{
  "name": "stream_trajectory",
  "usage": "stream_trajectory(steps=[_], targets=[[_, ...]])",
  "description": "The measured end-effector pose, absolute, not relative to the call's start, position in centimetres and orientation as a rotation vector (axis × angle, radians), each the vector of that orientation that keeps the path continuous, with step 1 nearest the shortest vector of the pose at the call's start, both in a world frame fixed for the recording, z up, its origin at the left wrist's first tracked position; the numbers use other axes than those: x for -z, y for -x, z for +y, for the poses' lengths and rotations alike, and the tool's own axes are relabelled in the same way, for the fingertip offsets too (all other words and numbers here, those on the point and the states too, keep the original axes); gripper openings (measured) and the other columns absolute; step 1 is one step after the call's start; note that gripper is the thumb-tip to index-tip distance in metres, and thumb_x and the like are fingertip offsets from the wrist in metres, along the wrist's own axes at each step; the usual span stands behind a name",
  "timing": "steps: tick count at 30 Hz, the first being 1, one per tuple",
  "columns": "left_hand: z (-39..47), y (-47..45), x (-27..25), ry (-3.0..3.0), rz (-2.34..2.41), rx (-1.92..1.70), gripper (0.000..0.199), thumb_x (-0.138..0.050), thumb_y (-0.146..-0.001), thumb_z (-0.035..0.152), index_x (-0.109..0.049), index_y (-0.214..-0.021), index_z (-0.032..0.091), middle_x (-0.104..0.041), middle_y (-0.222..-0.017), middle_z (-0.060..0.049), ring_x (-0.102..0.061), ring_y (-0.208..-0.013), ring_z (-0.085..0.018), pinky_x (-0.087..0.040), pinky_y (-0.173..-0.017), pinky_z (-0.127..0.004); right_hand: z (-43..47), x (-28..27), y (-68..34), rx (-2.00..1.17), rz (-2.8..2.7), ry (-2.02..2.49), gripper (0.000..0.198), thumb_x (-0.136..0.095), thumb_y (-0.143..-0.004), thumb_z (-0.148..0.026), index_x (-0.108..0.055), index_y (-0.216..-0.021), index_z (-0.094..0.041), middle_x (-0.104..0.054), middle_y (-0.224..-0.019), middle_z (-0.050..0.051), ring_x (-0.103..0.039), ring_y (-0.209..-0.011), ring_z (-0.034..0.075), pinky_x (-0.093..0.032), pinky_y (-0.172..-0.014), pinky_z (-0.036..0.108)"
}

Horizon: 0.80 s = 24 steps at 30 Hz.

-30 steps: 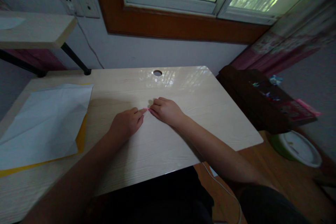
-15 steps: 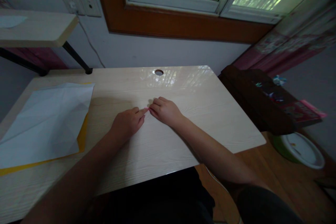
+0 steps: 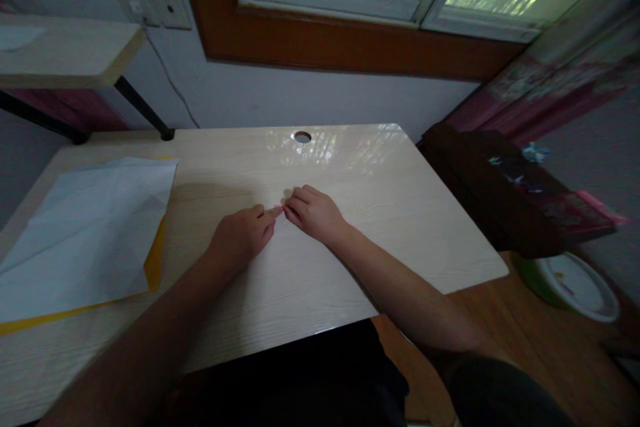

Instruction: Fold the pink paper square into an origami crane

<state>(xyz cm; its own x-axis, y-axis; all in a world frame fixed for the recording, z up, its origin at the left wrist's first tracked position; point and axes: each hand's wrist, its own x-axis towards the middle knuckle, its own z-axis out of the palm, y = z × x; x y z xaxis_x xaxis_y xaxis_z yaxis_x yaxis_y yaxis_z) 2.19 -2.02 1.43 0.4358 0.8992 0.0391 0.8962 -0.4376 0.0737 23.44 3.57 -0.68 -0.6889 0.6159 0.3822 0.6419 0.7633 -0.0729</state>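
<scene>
Over the middle of the desk (image 3: 400, 227), my two hands meet at the fingertips. Between them shows a tiny pink piece (image 3: 278, 206), pale on top; too little of it is visible to name its kind. My left hand (image 3: 242, 233) has its index finger stretched against the piece, the thumb below and the other fingers curled. My right hand (image 3: 314, 212) is closed in a pinch at the piece's right end, its knuckles bent and its side near the desktop. The fingers cover most of what they hold.
At the left lie a creased white sheet (image 3: 100, 227) and a yellow sheet (image 3: 156, 257) under it. A raised shelf (image 3: 65, 53) stands on black legs at the back left. The desk has a round cable hole (image 3: 303, 137). A white-lidded green bin (image 3: 575, 287) stands on the floor, right.
The hands stay together at the same spot with hardly any finger movement. The view has shifted very slightly.
</scene>
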Motion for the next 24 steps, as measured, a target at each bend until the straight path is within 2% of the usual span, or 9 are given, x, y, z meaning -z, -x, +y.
stream_trajectory(steps=[12, 24], targets=[[-2.09, -2.26, -1.55, -2.582, 1.668, -0.160, 0.041, -0.046, -0.102, 0.033, -0.061, -0.140, 0.028, -0.070, -0.101, -0.006, -0.066, -0.084, -0.021, -0.047, -0.067, -0.030, 3.59, 0.72, -23.44, 0.156, -2.593, 0.935, 0.025, -0.052, -0.103, -0.029, -0.071, -0.094, -0.016, -0.065, -0.094, 0.009, -0.054, -0.089, 0.021, -0.043, -0.077, 0.034], [-2.09, -2.25, -1.72, -2.597, 1.673, -0.086, 0.041, -0.044, -0.103, 0.035, -0.062, -0.140, 0.031, -0.067, -0.097, -0.005, -0.065, -0.080, -0.022, -0.046, -0.062, -0.031, 3.46, 0.61, -23.58, 0.199, -2.633, 0.865, 0.033, -0.045, -0.106, -0.028, -0.073, -0.093, -0.015, -0.066, -0.091, 0.010, -0.053, -0.088, 0.021, -0.044, -0.077, 0.035]])
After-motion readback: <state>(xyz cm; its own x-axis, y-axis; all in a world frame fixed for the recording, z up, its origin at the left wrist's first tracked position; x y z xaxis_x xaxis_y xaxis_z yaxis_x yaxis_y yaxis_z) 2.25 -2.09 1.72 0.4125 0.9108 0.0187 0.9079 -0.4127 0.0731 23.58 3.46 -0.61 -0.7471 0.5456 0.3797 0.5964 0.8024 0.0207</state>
